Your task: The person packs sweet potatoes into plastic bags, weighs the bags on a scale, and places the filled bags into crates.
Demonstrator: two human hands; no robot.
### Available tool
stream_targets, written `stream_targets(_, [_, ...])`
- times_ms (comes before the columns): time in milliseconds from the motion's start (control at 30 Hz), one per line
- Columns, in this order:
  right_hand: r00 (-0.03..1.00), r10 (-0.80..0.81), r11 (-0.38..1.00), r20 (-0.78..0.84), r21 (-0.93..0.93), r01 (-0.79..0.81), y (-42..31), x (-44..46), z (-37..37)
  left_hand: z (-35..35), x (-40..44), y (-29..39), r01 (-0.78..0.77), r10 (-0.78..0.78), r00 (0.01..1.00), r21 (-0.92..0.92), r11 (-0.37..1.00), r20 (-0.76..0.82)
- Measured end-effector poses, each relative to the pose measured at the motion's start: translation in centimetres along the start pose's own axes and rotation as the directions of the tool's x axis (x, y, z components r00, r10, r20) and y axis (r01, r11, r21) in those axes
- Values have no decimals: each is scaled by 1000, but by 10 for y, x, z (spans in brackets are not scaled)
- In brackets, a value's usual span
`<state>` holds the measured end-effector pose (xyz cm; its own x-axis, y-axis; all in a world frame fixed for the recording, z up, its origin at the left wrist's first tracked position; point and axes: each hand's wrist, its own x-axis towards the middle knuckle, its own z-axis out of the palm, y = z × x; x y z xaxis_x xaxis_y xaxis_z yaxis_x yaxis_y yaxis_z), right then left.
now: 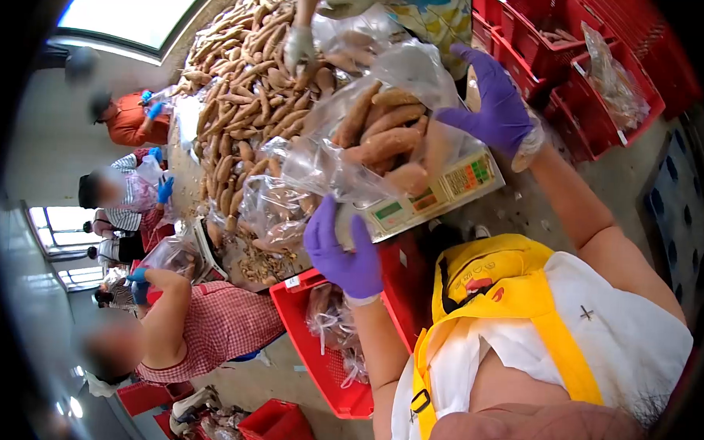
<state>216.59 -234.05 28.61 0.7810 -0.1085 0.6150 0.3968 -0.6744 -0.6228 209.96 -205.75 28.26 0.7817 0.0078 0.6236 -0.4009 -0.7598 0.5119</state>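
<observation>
A clear plastic bag (323,163) of sweet potatoes (393,140) lies on a digital scale (466,181) with a lit display. My left hand (347,255), in a purple glove, is at the scale's near left corner with its fingers apart, close to the bag's edge. At the bag's other side is my right hand (495,105), also purple-gloved, fingers spread. Neither hand grips anything; whether the fingertips touch the bag I cannot tell. A large heap of loose sweet potatoes (244,84) covers the table beyond.
Below my left hand stands a red crate (353,398) with filled bags. Red crates (544,40) are stacked at upper right. Across the table, a co-worker's gloved hand (299,51) reaches into the heap. A person in a checked top (224,320) and several others work at left.
</observation>
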Motion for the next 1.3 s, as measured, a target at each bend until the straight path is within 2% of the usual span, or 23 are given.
stream_targets(67, [998,44,997,36,-70,-41,3,8,22,6,24,7,-224,219,973,68,972,74])
stream_targets(100, [999,33,998,26,-60,-32,7,9,29,12,33,6,-233,228,971,78,969,65])
stream_targets(167, [992,101,988,77,-123,-91,17,12,41,18,50,2,-375,346,921,160,913,180])
stream_targets(200, [965,229,955,127,161,-248,20,12,47,20,50,-12,-377,358,920,115,919,158])
stream_targets(233, [916,331,819,225,413,-397,23,11,52,15,49,-20,-360,343,929,124,925,140])
stream_targets(300, [725,473,409,501,603,-684,16,23,45,0,50,-47,-284,272,957,125,951,101])
stream_targets(333, [748,392,406,535,629,-663,31,25,47,-5,46,-66,-273,262,961,137,952,93])
stream_targets(400, [733,375,292,568,678,-675,26,33,50,-9,36,-116,125,-126,992,-67,990,-7])
stream_targets(433, [710,390,197,587,700,-686,22,37,50,-10,33,-140,132,-133,991,-63,989,-16])
stream_targets(500, [756,321,274,571,708,-651,16,44,51,-9,34,-182,353,-372,925,-189,916,-78])
stream_targets(567, [770,312,408,556,654,-637,25,49,56,-8,50,-210,367,-395,915,-233,901,-86])
stream_targets(633, [747,378,471,547,581,-664,26,56,56,-5,73,-237,264,-266,964,-67,962,-15])
stream_targets(667, [737,415,469,533,569,-676,28,56,59,0,90,-251,140,-137,990,100,985,-34])
stream_targets(700, [727,451,467,517,558,-686,30,57,60,6,107,-271,151,-147,988,106,983,-42])
stream_targets(767, [709,494,460,503,540,-704,37,56,61,26,133,-328,304,-298,952,101,947,-67])
stream_targets(833, [668,578,472,469,476,-742,45,54,65,39,164,-384,374,-388,921,331,866,-24])
stream_targets(900, [659,583,465,475,470,-750,43,56,73,50,200,-423,465,-602,793,546,697,93])
stream_targets(967, [636,573,358,517,540,-761,39,59,75,72,217,-481,396,-686,721,755,522,97])
stream_targets(1000, [630,558,376,540,513,-772,39,60,77,80,217,-500,399,-693,715,759,513,92])
stream_targets(1067, [639,537,411,551,490,-769,40,61,80,91,222,-516,273,-776,556,817,509,298])
stream_targets(1167, [662,518,503,541,434,-748,46,59,84,103,223,-520,286,-818,466,818,499,336])
stream_targets(1200, [646,550,478,530,434,-764,47,57,85,102,219,-518,285,-818,465,817,501,339])
stream_targets(1300, [636,574,457,515,443,-771,47,61,85,76,194,-505,366,-552,794,526,768,253])
